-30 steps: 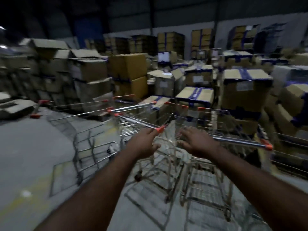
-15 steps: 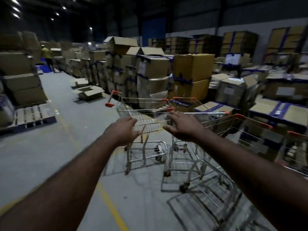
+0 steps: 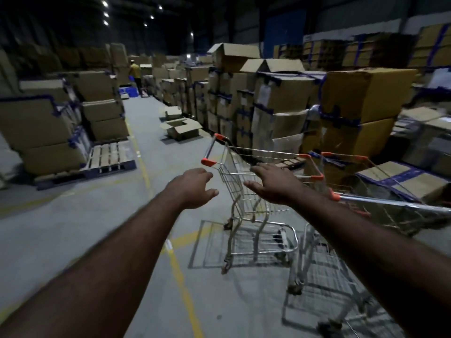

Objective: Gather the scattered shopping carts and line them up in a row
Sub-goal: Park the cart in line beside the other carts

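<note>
A small wire shopping cart [image 3: 246, 198] with orange handle ends stands on the grey floor just ahead of me. A second cart [image 3: 380, 206] sits to its right, partly behind my right arm, its handle bar pointing right. My left hand [image 3: 192, 189] hovers left of the first cart's basket, fingers loosely spread, holding nothing. My right hand [image 3: 273, 184] is stretched over the basket's near rim with fingers straight; whether it touches the wire is unclear.
Stacked cardboard boxes [image 3: 280, 106] wall the right side behind the carts. More boxes on a blue pallet [image 3: 109, 162] stand left. An open box [image 3: 180, 128] lies in the aisle. Yellow floor lines [image 3: 180, 276] run forward. A person [image 3: 135, 74] stands far down the aisle.
Both hands have let go of the cart's rim and now hover open. The view has swung further left, showing more aisle.
</note>
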{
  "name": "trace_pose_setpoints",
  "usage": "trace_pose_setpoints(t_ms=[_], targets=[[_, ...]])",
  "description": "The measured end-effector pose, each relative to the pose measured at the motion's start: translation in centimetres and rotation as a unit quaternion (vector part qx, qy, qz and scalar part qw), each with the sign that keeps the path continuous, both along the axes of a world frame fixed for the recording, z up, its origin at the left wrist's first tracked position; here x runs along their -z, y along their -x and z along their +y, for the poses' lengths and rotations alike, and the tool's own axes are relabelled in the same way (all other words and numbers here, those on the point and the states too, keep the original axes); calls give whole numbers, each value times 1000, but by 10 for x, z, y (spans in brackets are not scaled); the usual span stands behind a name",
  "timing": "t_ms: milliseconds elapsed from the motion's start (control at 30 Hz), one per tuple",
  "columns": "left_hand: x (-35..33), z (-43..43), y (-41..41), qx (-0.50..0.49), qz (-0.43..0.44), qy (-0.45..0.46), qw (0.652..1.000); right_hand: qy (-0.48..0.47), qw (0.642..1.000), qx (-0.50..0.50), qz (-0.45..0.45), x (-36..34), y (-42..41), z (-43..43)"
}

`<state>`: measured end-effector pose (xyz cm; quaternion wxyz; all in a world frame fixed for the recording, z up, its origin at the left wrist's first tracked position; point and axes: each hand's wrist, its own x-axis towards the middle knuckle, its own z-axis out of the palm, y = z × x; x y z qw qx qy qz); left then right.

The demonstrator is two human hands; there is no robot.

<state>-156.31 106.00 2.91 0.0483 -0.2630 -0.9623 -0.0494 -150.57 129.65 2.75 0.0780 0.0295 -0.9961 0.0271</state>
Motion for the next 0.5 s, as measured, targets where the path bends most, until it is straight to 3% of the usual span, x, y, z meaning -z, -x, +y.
trace_pose_setpoints(t_ms=[500], targets=[[28,-78,340,8,-40,22,999,48,997,43,-30,48,340,-92]])
